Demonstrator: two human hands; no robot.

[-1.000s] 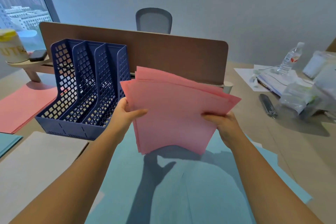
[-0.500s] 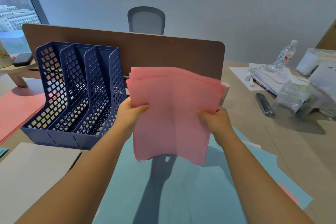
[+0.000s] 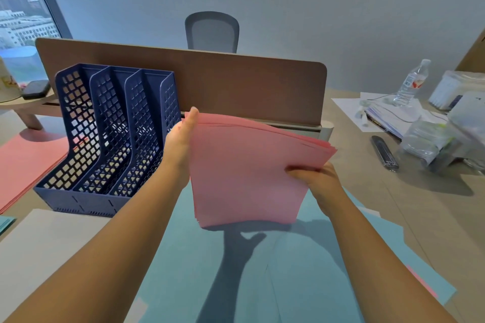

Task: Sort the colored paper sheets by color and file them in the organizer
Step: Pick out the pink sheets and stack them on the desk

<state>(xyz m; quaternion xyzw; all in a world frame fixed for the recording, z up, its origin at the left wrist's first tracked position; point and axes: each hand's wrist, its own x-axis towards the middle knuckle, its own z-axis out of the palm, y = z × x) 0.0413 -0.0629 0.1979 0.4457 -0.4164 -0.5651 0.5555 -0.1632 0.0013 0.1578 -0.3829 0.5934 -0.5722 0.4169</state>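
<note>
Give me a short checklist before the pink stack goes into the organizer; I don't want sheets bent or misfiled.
1. Stack held: ok. The right hand grips the pink stack at its right edge.
2. Left edge squared: ok. The left hand lies flat against that edge.
3. Sheets aligned: not ok. The top right edges are fanned.
4. Slot free: ok. The compartments of the blue organizer look empty through the mesh.
5. One colour only: cannot tell. Only the front sheet shows.
6. Sorting finished: not ok. Another pink pile lies left of the organizer and a pink sheet sits among the blue sheets.
</note>
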